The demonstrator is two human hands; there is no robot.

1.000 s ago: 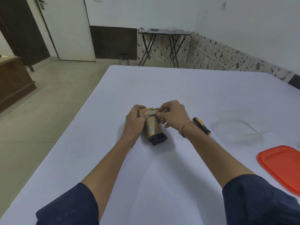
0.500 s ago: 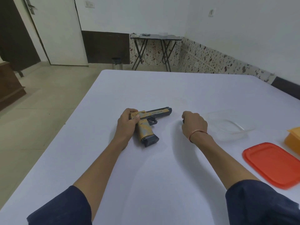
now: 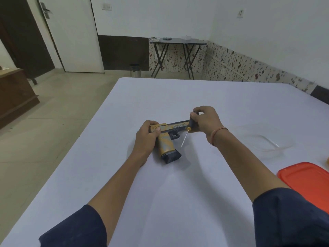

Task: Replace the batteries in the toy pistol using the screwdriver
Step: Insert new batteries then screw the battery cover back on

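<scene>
The toy pistol (image 3: 166, 145) is laid flat on the table (image 3: 178, 193), its rear gripped by the left hand (image 3: 146, 138). The screwdriver (image 3: 188, 128) is pinched at the handle by the right hand (image 3: 206, 120), tip down beside the trigger.

Left hand (image 3: 146, 138) curled, gripping; right hand (image 3: 206, 120) pinching.

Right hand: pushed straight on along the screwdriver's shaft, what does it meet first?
Probably the table beside the grip of the toy pistol, where the right hand aims the screwdriver; depth is unclear, so maybe the grip.
</scene>
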